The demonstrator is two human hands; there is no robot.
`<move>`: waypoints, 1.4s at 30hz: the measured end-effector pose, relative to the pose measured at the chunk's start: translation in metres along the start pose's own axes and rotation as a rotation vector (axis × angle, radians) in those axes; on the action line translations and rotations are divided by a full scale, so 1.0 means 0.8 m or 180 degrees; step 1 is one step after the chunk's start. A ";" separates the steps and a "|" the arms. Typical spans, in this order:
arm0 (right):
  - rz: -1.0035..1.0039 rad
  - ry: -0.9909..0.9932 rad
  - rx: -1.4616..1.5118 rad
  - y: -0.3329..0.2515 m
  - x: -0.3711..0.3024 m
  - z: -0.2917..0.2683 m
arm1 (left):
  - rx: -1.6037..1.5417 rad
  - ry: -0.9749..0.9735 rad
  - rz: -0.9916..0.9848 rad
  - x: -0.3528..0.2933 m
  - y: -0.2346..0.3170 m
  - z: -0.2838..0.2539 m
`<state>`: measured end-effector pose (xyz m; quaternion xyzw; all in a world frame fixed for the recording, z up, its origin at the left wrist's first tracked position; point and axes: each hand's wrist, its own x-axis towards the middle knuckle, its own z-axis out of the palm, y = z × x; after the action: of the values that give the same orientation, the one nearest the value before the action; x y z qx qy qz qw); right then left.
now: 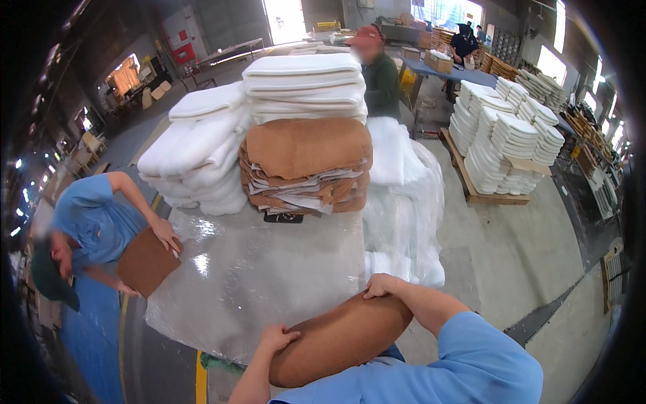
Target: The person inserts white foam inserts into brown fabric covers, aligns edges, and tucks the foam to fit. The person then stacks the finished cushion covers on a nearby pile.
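A curved brown fabric piece (343,337) is held in front of me, close to the near edge of the plastic-covered table (269,269). My left hand (276,338) grips its upper left edge, fingers curled over it. At its upper right corner, my right hand (381,285) pinches the edge. Beyond, at the table's far side, stands a pile of folded brown fabric pieces (306,151) with pale undersides showing. At the left, a co-worker in a blue shirt (94,215) holds another brown piece (149,262) with both hands.
White padding stacks (303,74) rise behind the brown pile, with more at the left (195,145). Plastic-wrapped white padding (404,195) stands right of the table. Further right is a pallet (484,195) of white cushions. A person in a red cap (380,81) stands behind the stacks.
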<state>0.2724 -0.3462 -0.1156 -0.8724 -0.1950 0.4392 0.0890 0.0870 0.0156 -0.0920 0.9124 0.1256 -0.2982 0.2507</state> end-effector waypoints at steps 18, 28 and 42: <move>0.0587 0.1211 0.0825 -0.024 0.028 0.047 | 0.0293 0.1023 -0.0351 -0.006 -0.008 0.044; 0.0607 0.1244 0.1226 -0.017 0.024 0.040 | 0.0376 0.0907 -0.0230 0.002 -0.005 0.038; -0.1527 -0.1023 -0.0711 -0.093 -0.130 0.044 | 0.0025 -0.0450 0.1063 -0.095 0.055 0.065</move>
<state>0.1690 -0.3230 -0.0363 -0.7253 -0.4539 0.5139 0.0618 0.0186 -0.0553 -0.0647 0.8983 -0.0468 -0.3163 0.3014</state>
